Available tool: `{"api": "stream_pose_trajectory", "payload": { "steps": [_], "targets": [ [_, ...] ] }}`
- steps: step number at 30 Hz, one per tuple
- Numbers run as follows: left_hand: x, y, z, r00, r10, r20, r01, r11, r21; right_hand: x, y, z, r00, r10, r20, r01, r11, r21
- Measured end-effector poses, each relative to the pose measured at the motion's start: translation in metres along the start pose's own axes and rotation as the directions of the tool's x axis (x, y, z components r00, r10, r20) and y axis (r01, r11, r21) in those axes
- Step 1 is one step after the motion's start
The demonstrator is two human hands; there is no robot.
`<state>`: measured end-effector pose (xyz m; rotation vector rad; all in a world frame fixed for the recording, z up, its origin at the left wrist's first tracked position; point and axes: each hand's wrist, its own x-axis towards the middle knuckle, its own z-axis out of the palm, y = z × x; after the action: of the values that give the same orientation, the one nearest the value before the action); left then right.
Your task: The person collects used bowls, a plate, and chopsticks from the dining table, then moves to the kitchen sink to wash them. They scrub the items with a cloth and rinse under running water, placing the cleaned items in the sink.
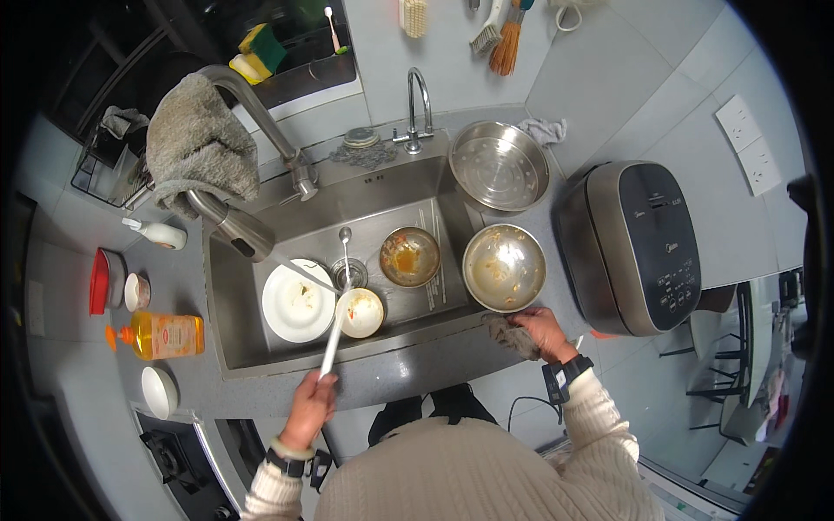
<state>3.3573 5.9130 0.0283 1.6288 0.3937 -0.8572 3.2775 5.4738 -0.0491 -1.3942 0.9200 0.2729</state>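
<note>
My left hand (311,407) grips the handle of a white spoon or ladle (332,342), held over the sink beside a small soiled bowl (365,314). Water runs from the pull-out faucet (244,238) toward the utensil. My right hand (541,331) holds a grey-brown cloth (513,335) at the counter's front edge, just below a soiled metal bowl (505,268). Inside the sink (238,345) lie a white plate (298,301) with food scraps, a metal bowl (409,257) with orange residue, a metal spoon (346,244) at the drain and several chopsticks (438,260).
A perforated steel steamer (500,166) sits at the sink's back right, with a rice cooker (632,247) farther right. Dish soap (168,335), a white bowl (159,392) and a pump bottle (156,233) stand left. A towel (202,143) hangs over the faucet.
</note>
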Motion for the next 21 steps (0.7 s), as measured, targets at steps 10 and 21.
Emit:
{"api": "stream_pose_trajectory", "payload": {
  "steps": [10,21],
  "targets": [
    [0.11,0.071,0.118,0.855,-0.285,0.432,0.395,0.899,-0.188,0.0,0.005,-0.002,0.999,-0.031,0.015,0.031,0.999,-0.009],
    [0.208,0.035,0.194,0.878,-0.319,0.357,0.41,0.887,-0.214,0.001,0.011,-0.006,0.995,-0.094,0.04,0.097,0.994,-0.059]
  ]
}}
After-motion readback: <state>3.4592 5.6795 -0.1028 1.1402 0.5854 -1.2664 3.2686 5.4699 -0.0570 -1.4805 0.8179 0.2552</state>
